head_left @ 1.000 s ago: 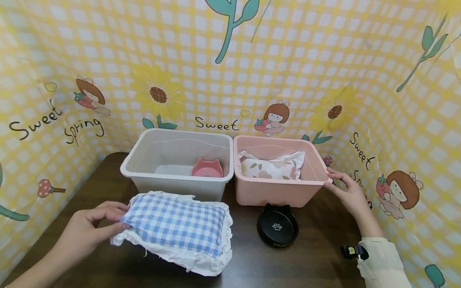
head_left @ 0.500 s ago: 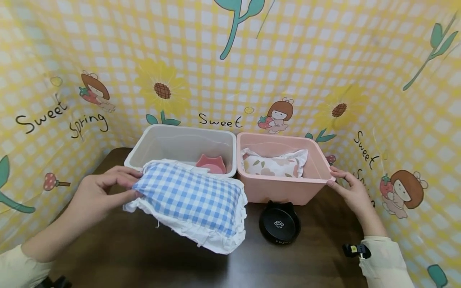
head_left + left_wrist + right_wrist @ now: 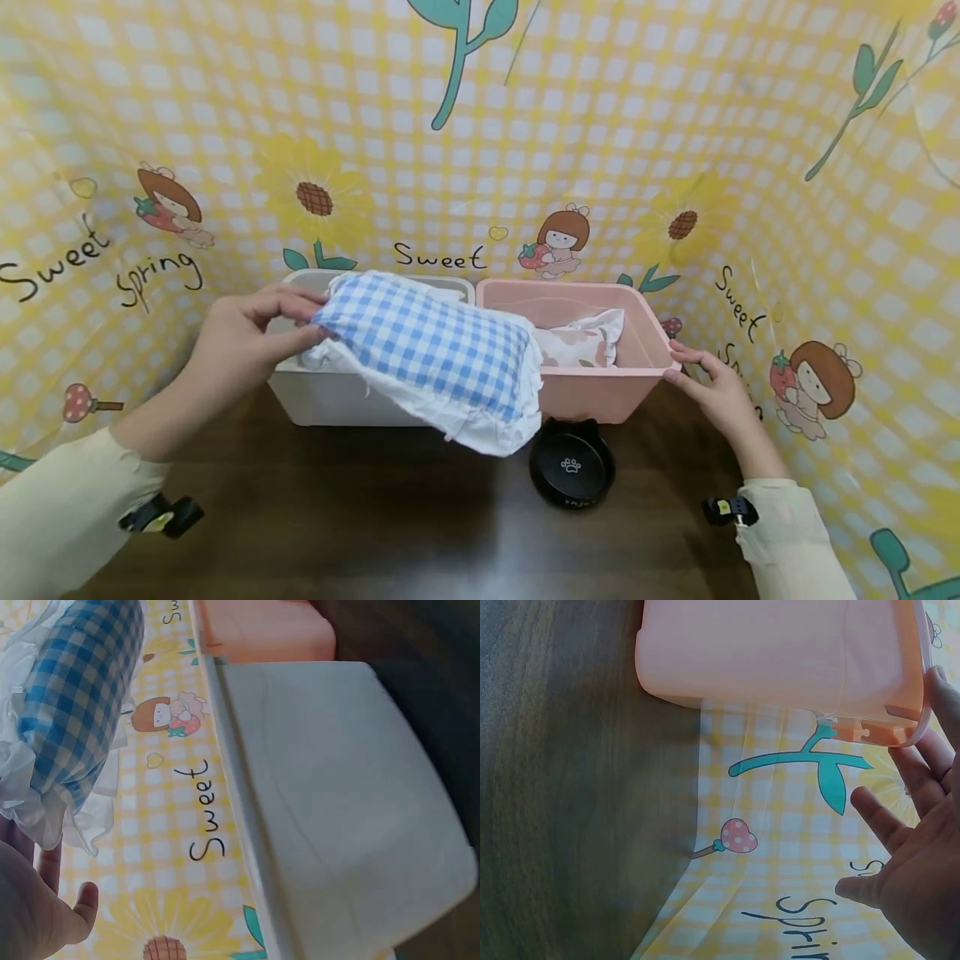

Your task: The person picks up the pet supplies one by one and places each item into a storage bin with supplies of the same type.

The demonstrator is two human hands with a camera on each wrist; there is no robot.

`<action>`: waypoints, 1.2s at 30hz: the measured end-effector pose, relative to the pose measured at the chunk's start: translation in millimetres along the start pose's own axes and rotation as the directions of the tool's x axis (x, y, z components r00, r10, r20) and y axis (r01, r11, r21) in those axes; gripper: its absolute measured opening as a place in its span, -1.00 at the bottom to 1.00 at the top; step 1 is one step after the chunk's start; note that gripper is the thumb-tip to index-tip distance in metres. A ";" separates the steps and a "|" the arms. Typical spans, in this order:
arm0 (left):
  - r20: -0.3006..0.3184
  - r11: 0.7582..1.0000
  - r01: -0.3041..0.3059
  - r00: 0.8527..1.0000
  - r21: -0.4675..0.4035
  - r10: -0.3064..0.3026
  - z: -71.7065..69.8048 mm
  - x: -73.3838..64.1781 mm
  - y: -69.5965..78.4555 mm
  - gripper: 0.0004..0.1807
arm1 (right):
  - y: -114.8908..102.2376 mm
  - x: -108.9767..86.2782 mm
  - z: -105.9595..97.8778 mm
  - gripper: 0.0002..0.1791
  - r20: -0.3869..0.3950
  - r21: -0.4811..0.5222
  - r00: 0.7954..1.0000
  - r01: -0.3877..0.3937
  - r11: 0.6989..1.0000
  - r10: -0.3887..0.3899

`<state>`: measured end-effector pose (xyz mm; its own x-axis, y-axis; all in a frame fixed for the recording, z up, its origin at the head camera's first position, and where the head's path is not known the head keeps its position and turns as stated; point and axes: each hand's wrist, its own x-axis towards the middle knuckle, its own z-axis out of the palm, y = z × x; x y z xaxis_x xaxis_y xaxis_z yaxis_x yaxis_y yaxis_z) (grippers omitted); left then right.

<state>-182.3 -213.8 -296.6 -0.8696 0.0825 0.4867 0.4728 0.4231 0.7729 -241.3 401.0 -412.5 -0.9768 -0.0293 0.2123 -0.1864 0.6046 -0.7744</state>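
Observation:
My left hand (image 3: 251, 337) pinches one end of a small blue-and-white checked pillow (image 3: 431, 342) with a white ruffled edge. The pillow is raised, tilted down to the right, in front of the grey bin (image 3: 330, 400) and the left part of the pink bin (image 3: 600, 392). It also shows at upper left in the left wrist view, above the bin's rim. With thumb and fingers my right hand (image 3: 720, 387) grips the pink bin's right front corner. A floral pillow (image 3: 581, 344) lies inside the pink bin, partly covered from view. Most of the grey bin's inside is hidden.
A black cat-eared bowl (image 3: 572, 471) with a paw print sits on the dark wooden table (image 3: 345, 500), just in front of the pink bin. The two bins stand side by side against a yellow checked cloth (image 3: 420, 192) that surrounds the table.
My left hand has lifted the checked pillow up, forward and rightward, so it now covers the pink bowl seen earlier in the grey bin. My right hand stays on the pink bin's corner.

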 end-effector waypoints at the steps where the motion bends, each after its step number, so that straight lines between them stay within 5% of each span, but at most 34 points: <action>1: -0.004 1.000 0.006 1.000 -0.005 -0.006 3.6 5.7 1.8 -0.90 | -0.2 0.5 -0.1 -0.39 -0.001 0.001 1.000 0.001 1.000 -0.001; 13: -0.016 1.000 -0.009 1.000 0.004 0.009 41.6 50.5 8.2 -0.83 | -0.6 -1.8 -3.6 -0.35 -0.010 0.037 0.999 -0.035 0.999 0.036; 23: -0.008 1.000 0.000 1.000 -0.023 -0.001 63.0 72.8 7.4 -0.81 | 2.2 2.8 -1.5 -0.36 -0.005 0.083 0.997 -0.077 0.994 0.077; 36: -0.024 0.998 -0.065 0.998 -0.011 0.064 105.4 102.3 5.2 -0.83 | -4.4 0.6 -2.9 -0.36 0.002 0.075 0.997 -0.074 0.994 0.074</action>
<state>-283.8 -108.1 -285.7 -0.8338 0.0883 0.5450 0.5297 0.4065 0.7444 -240.7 400.7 -407.2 -0.9880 0.0141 0.1537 -0.1214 0.5435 -0.8306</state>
